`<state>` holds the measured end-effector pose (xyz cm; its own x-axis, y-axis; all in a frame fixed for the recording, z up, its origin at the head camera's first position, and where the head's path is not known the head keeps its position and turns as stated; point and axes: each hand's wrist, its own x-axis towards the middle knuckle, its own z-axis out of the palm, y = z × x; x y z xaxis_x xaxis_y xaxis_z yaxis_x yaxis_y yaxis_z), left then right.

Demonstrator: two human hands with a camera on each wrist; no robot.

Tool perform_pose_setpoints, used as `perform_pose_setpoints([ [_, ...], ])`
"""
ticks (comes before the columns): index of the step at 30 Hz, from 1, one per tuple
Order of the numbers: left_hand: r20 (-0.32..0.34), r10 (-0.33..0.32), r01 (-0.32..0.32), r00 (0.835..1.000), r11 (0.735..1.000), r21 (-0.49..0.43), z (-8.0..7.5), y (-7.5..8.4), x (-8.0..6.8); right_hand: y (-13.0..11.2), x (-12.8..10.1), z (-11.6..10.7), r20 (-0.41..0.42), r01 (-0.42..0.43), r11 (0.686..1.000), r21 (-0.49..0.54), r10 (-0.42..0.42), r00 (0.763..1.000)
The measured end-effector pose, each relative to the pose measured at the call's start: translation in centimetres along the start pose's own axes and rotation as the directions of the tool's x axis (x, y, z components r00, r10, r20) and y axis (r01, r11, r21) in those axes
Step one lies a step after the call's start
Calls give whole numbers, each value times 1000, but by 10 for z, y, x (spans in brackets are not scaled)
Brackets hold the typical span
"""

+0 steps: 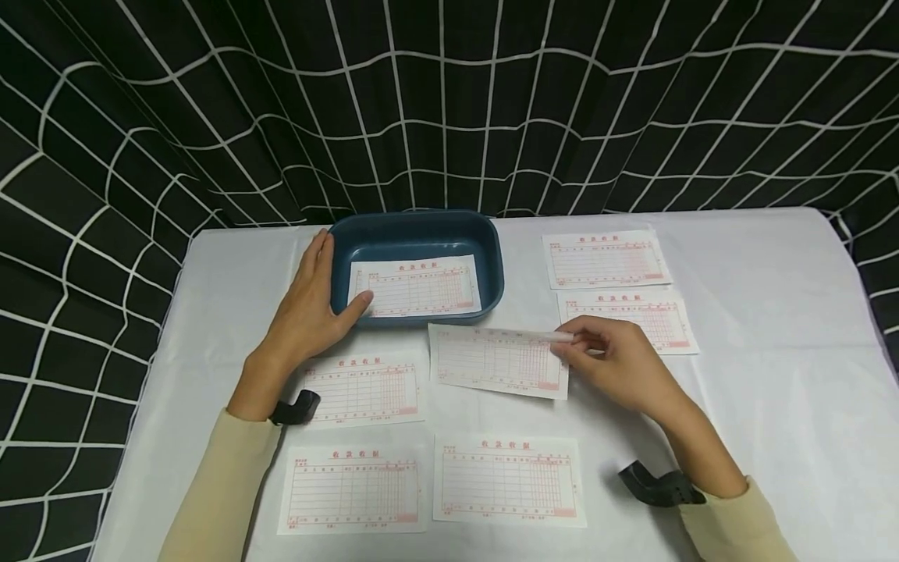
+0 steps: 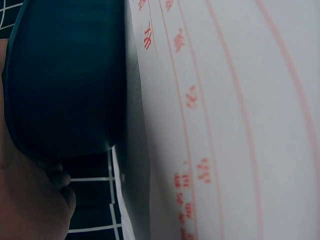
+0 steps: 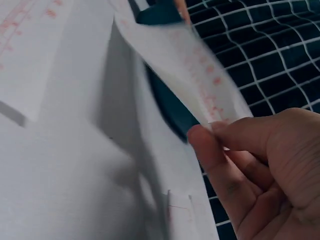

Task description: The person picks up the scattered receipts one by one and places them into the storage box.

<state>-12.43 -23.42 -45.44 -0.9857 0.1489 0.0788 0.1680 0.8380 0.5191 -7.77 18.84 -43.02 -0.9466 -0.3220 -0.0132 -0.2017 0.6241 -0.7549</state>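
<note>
My right hand (image 1: 618, 361) pinches a white receipt slip (image 1: 499, 363) by its upper right corner, between thumb and fingers. The slip's top edge folds over and it tilts above the tabletop, just in front of a dark blue plastic basin (image 1: 414, 318). In the right wrist view the pinched corner of the slip (image 3: 185, 65) shows at the fingertips. Against the basin's left side rests my left hand (image 1: 302, 308), fingers extended along the outside and thumb over the front rim. Another red-printed receipt slip (image 1: 414, 286) lies inside the basin.
More receipt slips lie on the white tablecloth (image 1: 765, 312): a slip (image 1: 365, 390) near the left wrist, a front-left slip (image 1: 354, 492), a front-middle slip (image 1: 507, 480), and two at right, a far slip (image 1: 605, 259) and a nearer slip (image 1: 653, 316). White netting (image 1: 456, 117) hangs behind the table.
</note>
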Motion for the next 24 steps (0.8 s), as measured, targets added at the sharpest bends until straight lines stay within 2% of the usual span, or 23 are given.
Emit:
perform_pose_setpoints([
  [8, 0, 7, -7, 1000, 1000, -3, 0, -2, 0, -11, 12, -18, 15, -110, 984, 138, 109, 994],
  [16, 0, -5, 5, 1000, 1000, -1, 0, -1, 1, -25, 37, -31, -42, -108, 970, 216, 119, 992],
  [20, -2, -4, 4, 1000, 1000, 0, 0, -1, 1, -34, 53, -33, -42, -106, 958, 266, 121, 992],
  [24, -3, 1, -1, 1000, 1000, -6, 1, -1, 1, -44, 68, -32, -30, -102, 960, 261, 114, 993],
])
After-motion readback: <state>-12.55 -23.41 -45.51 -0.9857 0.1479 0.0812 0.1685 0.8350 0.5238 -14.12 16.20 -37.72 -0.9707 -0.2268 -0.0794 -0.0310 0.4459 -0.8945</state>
